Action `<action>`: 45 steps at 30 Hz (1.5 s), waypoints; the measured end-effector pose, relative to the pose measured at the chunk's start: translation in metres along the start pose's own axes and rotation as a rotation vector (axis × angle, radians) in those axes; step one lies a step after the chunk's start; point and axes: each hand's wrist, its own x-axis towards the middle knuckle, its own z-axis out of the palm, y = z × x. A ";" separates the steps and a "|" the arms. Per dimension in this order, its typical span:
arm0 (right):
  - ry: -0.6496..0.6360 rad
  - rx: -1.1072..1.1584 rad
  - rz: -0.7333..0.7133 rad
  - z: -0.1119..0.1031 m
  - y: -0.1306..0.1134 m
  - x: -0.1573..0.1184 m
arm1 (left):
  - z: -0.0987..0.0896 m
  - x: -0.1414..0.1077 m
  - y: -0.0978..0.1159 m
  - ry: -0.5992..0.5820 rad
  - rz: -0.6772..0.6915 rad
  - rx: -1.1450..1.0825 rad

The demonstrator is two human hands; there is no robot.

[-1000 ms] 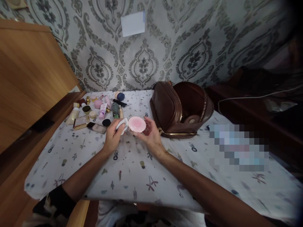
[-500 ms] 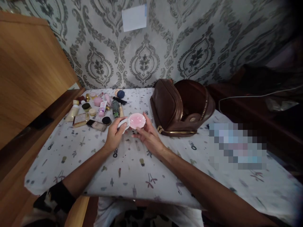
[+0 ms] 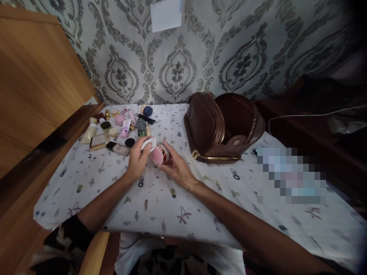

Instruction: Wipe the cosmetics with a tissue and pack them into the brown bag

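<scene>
My right hand [image 3: 179,169] grips a round cosmetic jar [image 3: 157,155] with a pink lid, tilted so that its shiny side shows. A folded white wipe [image 3: 148,144] is pinched in my left hand [image 3: 137,157], close against the jar's upper left edge. Just beyond my left hand lie a small round black lid or pot [image 3: 130,142], a flat bottle with a black cap [image 3: 117,148] and a green bottle [image 3: 141,127]. Fingers partly cover the jar.
An open brown leather bag [image 3: 205,124] with gold zips stands at the back right. Several cosmetics, among them a pink tube [image 3: 125,128] and a gold-edged compact [image 3: 99,141], crowd the back left. A wooden panel [image 3: 43,76] rises at left. A blurred patch [image 3: 292,173] covers something at right.
The jar has turned in my right hand: its pink round face, which pointed up at me, now tips down to the left. Both hands have shifted slightly, the wipe still in my left.
</scene>
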 end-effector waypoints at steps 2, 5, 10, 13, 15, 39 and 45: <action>0.009 -0.020 -0.017 0.001 0.003 0.001 | 0.000 -0.002 0.006 -0.049 0.086 0.041; 0.013 -0.026 0.004 0.000 0.007 0.004 | 0.004 -0.007 0.015 -0.185 0.250 0.091; 0.085 0.099 0.022 -0.004 0.006 0.009 | 0.012 -0.015 0.021 -0.340 0.504 0.098; 0.148 0.303 0.072 -0.004 0.003 0.012 | 0.011 -0.015 0.019 -0.300 0.507 0.104; 0.201 0.461 0.116 -0.004 0.001 0.013 | 0.008 -0.012 0.015 -0.241 0.496 0.130; -0.001 0.544 0.306 -0.004 -0.004 0.012 | 0.010 -0.004 0.004 -0.123 -0.211 -0.163; -0.201 0.758 0.401 -0.011 -0.009 0.013 | 0.012 -0.004 0.003 -0.183 -0.298 -0.223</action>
